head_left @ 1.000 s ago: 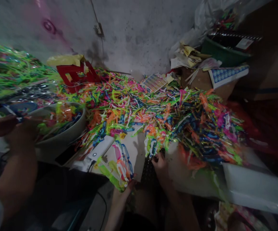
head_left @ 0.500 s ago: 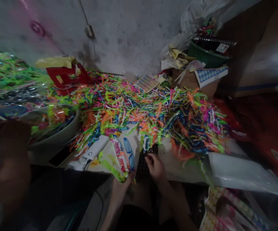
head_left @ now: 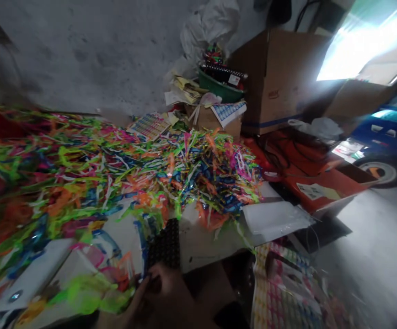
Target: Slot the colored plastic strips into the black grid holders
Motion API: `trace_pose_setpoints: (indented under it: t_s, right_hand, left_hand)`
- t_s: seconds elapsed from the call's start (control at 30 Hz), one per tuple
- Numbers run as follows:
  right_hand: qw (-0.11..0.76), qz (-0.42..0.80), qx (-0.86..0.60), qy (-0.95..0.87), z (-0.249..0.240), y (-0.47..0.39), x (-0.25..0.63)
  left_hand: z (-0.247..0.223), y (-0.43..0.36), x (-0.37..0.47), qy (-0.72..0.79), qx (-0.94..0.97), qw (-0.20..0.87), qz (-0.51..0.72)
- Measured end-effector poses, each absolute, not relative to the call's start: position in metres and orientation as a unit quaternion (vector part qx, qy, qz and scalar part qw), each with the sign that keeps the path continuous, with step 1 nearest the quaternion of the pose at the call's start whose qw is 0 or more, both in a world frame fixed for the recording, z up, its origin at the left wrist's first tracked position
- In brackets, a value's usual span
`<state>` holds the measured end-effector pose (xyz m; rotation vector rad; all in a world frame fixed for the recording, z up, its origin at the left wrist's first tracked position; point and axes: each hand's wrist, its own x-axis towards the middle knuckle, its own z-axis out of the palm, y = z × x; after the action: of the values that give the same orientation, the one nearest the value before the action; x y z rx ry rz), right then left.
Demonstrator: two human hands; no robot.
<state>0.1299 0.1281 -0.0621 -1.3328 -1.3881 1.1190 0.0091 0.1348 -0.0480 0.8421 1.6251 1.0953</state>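
Observation:
My left hand [head_left: 133,304], low in the view and blurred, is closed on a fan of coloured plastic glasses: lime green [head_left: 88,292], orange [head_left: 125,269] and pink [head_left: 95,254]. Close beside it, my right hand [head_left: 171,285] has its fingertips pinched together near a blue strip [head_left: 143,242]; whatever lies between them is too small to tell. Just beyond the fingers is a black studded strip [head_left: 166,244] on the pale tabletop [head_left: 198,249]. A large heap of bright plastic glasses parts [head_left: 150,164] spreads behind.
A white device [head_left: 35,274] rests at the left. To the right are a clear plastic bag [head_left: 274,217] and sticker sheets [head_left: 281,288] at the table edge. Behind stand a green basin [head_left: 222,87], a large cardboard box [head_left: 281,77] and an open red box [head_left: 325,183].
The view has swung right, showing the doorway side and a blue vehicle. Both hands sit lower in the picture and closer together. The other person's arm at the left is out of view.

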Motion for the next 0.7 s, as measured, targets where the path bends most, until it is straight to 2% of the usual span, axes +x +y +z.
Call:
trace_pose_setpoints:
  t_s: [0.2,0.33,0.5,0.7]
  right_hand:
    - [0.536,0.48,-0.514,-0.466,-0.051,0.152,0.16]
    - [0.565,0.537,-0.495,-0.384,-0.065,0.182,0.182]
    - [0.556,0.478,-0.516,-0.443,-0.097,0.209,0.188]
    - [0.512,0.324,-0.599,-0.523,-0.111,0.217,0.184]
  left_hand:
    - [-0.042,0.139,0.01,0.666,0.283,0.526,0.448]
    - [-0.043,0.153,0.002,0.608,0.202,0.566,0.519]
    - [-0.059,0.178,-0.019,0.572,0.239,0.569,0.54]
    - [-0.08,0.194,-0.031,0.551,0.234,0.604,0.526]
